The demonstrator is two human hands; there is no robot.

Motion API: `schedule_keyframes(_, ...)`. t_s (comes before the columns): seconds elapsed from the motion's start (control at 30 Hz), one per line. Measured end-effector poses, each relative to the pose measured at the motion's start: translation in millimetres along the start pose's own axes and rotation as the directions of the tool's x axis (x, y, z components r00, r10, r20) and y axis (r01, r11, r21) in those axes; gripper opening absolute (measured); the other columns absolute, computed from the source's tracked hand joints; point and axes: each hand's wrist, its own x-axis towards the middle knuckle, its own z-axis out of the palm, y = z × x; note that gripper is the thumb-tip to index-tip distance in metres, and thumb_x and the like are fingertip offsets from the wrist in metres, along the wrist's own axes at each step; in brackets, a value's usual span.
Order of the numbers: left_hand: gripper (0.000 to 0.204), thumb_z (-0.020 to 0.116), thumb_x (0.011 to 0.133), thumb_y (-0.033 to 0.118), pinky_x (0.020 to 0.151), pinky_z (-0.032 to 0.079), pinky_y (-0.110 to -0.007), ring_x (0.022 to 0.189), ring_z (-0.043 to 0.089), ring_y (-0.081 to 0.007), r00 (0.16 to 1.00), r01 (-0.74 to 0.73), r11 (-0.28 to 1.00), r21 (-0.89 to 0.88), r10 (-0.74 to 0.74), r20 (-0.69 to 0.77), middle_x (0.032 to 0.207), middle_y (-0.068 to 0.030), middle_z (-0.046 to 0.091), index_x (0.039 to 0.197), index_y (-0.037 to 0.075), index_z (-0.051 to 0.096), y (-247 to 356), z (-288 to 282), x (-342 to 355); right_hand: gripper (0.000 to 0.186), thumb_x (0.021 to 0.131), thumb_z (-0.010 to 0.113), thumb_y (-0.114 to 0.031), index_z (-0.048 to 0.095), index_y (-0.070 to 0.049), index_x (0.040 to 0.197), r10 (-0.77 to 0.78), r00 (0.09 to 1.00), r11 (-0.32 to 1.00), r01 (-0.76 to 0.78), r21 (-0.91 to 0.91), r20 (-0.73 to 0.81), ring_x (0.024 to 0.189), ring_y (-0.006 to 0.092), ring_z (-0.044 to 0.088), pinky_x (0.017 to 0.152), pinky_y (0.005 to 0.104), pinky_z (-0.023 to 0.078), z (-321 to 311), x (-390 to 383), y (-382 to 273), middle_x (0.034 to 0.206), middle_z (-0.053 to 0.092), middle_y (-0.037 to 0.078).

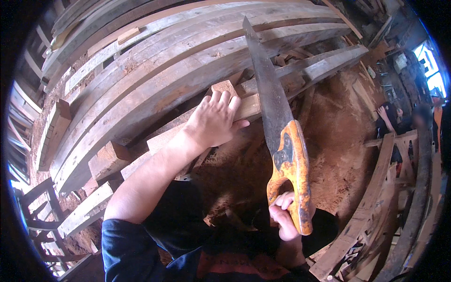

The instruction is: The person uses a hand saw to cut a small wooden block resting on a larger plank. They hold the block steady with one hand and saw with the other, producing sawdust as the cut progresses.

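Note:
My right hand (286, 216) is wrapped round the worn yellow handle of a handsaw (268, 94). Its long grey blade points up and away, tip over the far beams, and passes just right of the sawn end of a wooden beam (249, 107). Whether blade and wood touch I cannot tell. My left hand (213, 117) grips that beam near this end, fingers bent over its top and thumb out toward the saw. Just beyond the fingers a short squared wood block (223, 87) shows its cut end.
Long heavy timbers (155, 89) lie side by side across the far side. A squared block (109, 160) sits at left. Reddish-brown sawdust covers the floor (336, 141). Curved planks (366, 211) are stacked at right, with another person (387, 117) beyond them.

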Motion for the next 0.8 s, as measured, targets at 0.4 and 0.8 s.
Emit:
schedule_keyframes(0.4, 0.054, 0.053, 0.094, 0.047, 0.080, 0.051, -0.041, 0.091, 0.060, -0.0360, 0.999, 0.046, 0.996, -0.079, -0.045, 0.017, 0.095, -0.0220, 0.056, 0.106, -0.006, 0.051, 1, 3, -1, 0.025, 0.072, 0.072, 0.008, 0.054, -0.006, 0.083, -0.097, 0.993, 0.991, 0.103, -0.086, 0.071, 0.056, 0.0137, 0.059, 0.056, 0.0263, 0.047, 6, 1, 0, 0.066, 0.060, 0.005)
schedule_keyframes(0.8, 0.056, 0.052, 0.094, 0.048, 0.081, 0.052, -0.041, 0.092, 0.060, -0.0352, 0.998, 0.062, 0.994, -0.092, -0.062, 0.012, 0.095, -0.0219, 0.056, 0.106, -0.006, 0.052, 1, 5, -1, 0.022, 0.074, 0.069, 0.007, 0.055, -0.006, 0.085, 0.006, 0.998, 0.997, -0.002, -0.080, 0.058, 0.064, 0.0105, 0.054, 0.062, 0.0246, 0.044, 7, 5, -18, 0.073, 0.058, 0.003)
